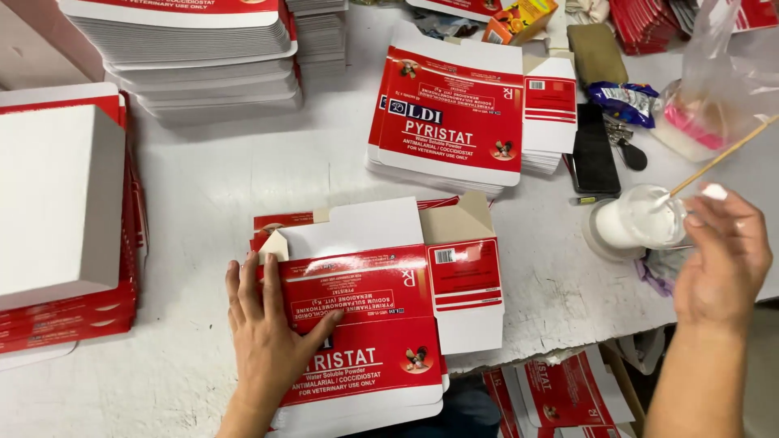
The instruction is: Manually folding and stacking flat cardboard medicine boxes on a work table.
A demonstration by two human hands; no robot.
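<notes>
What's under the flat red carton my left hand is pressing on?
Under the top carton, beneath the left hand, white edges of more flat cartons show, stacked on the table. How many, and their printed faces, are covered.

left hand (272,332): my palm down, fingers spread flat, thumb out
right hand (722,255): raised, my fingers pinched together in a grip

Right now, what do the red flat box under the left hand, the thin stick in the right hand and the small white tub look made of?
The flat box looks like glossy printed cardboard: light glares off the red face, and its unprinted flaps are matt white. The stick looks like bare wood or bamboo, pale tan and unvarnished. The tub seems translucent plastic, holding something white, possibly glue. The left hand presses the box; the right hand pinches the stick.
</notes>
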